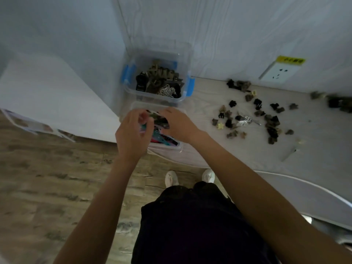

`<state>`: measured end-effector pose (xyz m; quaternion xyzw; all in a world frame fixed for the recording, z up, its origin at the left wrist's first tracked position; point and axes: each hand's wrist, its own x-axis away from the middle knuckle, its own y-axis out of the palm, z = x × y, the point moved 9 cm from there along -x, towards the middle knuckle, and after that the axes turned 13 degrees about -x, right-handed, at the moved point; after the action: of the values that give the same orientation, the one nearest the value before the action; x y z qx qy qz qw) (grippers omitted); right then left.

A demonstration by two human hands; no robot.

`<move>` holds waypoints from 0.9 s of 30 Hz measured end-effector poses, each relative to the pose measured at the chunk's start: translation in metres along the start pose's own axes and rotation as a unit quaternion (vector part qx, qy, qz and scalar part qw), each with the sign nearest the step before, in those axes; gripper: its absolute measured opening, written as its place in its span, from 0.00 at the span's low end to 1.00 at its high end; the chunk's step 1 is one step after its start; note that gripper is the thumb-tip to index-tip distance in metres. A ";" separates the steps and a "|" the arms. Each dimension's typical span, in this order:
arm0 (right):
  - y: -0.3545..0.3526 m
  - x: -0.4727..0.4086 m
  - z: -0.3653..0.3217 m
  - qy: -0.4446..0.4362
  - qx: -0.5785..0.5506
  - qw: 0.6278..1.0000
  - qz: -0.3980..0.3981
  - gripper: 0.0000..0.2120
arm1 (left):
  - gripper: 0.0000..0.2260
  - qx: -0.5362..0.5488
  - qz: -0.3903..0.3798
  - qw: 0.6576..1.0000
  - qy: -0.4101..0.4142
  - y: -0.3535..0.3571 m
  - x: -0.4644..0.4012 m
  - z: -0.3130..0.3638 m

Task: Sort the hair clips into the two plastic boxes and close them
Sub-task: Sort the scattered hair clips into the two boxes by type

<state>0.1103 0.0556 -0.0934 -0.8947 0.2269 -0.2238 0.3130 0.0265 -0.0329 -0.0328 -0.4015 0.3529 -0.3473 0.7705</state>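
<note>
Two clear plastic boxes stand at the table's left end. The far box (131, 88), with blue latches, holds brown and black claw clips and a silver butterfly clip. The near box (171, 148) holds colourful flat clips. Both my hands are over the near box. My left hand (131, 133) has its fingers curled around small coloured clips. My right hand (178, 123) rests its fingers on a dark patterned clip (159, 119) in the box. Several small dark and tan claw clips (253, 119) lie scattered on the table to the right.
A white wall runs behind the table, with a socket (280, 72) under a yellow label. A silver clip (245, 120) lies among the loose ones. More dark clips (339, 102) sit at the far right. Wooden floor and my feet (190, 177) are below the table edge.
</note>
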 end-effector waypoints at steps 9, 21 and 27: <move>-0.077 0.125 0.059 -0.027 -0.100 0.942 0.320 0.10 | 0.09 0.099 -0.115 0.970 0.192 0.067 0.000 0.126; -0.106 0.301 0.287 0.410 -0.131 0.813 0.391 0.15 | 0.19 -0.017 -0.324 0.920 0.221 0.223 0.006 0.241; -0.117 0.284 0.302 0.395 -0.131 0.826 0.379 0.07 | 0.22 -0.155 -0.350 0.901 0.205 0.251 -0.003 0.236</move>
<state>0.5311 0.1210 -0.1552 -0.6061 0.6796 -0.3901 0.1364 0.2821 0.1674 -0.1472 -0.5336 0.3891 -0.6099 0.4380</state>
